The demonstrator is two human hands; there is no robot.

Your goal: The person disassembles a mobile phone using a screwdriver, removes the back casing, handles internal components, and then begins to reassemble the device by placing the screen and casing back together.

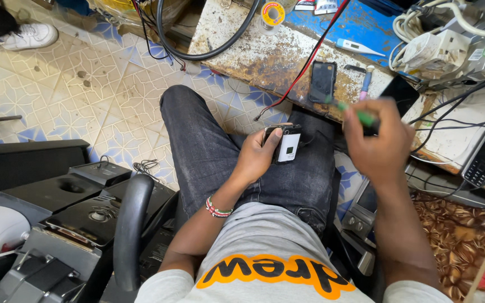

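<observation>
— Status of the handset?

— The left hand (255, 159) is gripping a small black mobile phone with its back cover off (283, 143), fingers wrapped round it, resting on the thigh.

— And the tool?

— The right hand (378, 147) is pinching a green-handled screwdriver (356, 114), blurred, hovering apart from the phone. Opening is done; reassembly is outstanding.

— Bench?

— A black phone back cover (322, 82) is lying on the rusty workbench (265, 56).

- Even, soft daylight fills the room; the tiled floor (85, 95) reads bright, without hard shadows.
- The right hand (378, 147) and its green tool (360, 115) smear with motion blur.
- The left hand (256, 156) stays sharp.
- Wide-lens bending curves the edges; the dark equipment (57, 224) at lower left loses detail.
</observation>
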